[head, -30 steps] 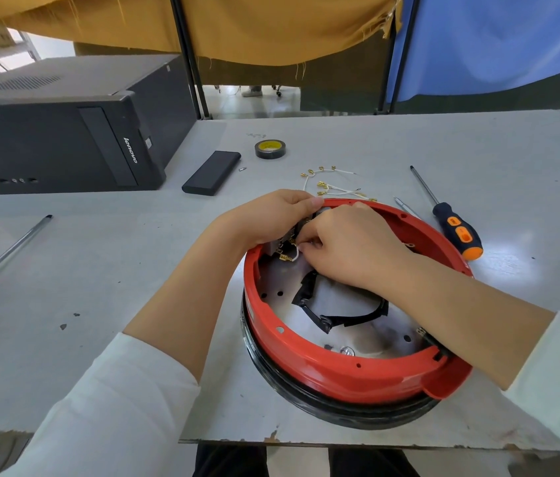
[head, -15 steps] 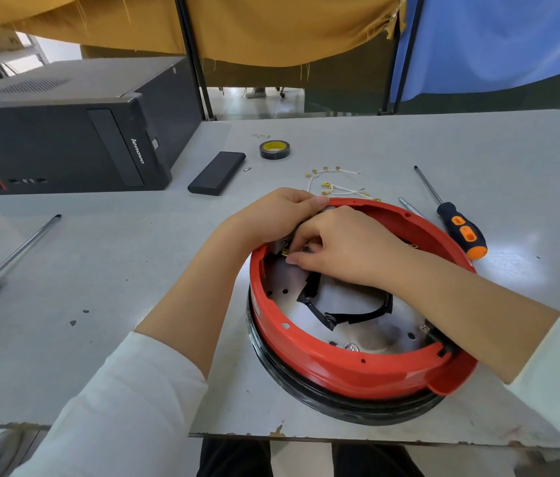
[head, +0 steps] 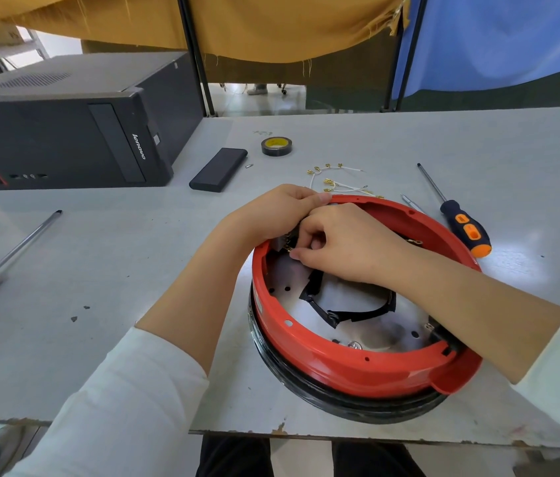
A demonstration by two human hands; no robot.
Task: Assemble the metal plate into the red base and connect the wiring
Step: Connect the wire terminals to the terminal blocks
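The round red base [head: 347, 370] lies on the grey table near its front edge, on a black ring. The shiny metal plate [head: 309, 309] sits inside it, with a black part across its middle. My left hand [head: 273, 211] curls over the base's far-left rim and holds a small grey block with brass terminals. My right hand [head: 344, 242] reaches into the base and pinches a brass wire end at that block. What lies under my fingers is hidden. Loose white wires with brass ends [head: 335, 182] lie just behind the base.
An orange and black screwdriver [head: 460, 222] lies right of the base. A roll of black tape [head: 276, 146] and a flat black bar [head: 218, 169] sit further back. A black computer case [head: 65, 129] stands at the back left. Another screwdriver [head: 3, 259] lies at the left.
Both hands stayed at the far-left rim of the base. My right fingers shifted slightly left at the terminals. The view moved a little.
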